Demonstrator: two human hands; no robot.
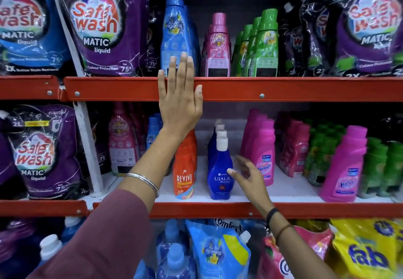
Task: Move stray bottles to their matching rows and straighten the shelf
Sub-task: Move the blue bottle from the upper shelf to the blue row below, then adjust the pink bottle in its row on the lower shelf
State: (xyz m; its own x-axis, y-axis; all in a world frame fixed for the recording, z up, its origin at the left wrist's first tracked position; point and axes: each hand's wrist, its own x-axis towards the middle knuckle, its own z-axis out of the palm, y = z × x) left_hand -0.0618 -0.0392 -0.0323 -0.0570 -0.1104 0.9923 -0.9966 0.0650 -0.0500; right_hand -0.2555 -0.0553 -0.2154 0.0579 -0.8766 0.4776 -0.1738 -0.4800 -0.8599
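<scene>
- Left hand (179, 95): flat, fingers spread, against the tall light-blue plastic bottle (174, 32) and red metal shelf edge (239, 88).
- Right hand (246, 175): spread wide, empty, thumb beside the dark-blue white-capped Ujala bottle (219, 169).

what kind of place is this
Most likely a shop's laundry-care aisle: red metal shelves hold rows of matching fabric conditioner bottles, hanging Safe Wash detergent pouches, and branded Ujala bottles lined front to back.
</scene>
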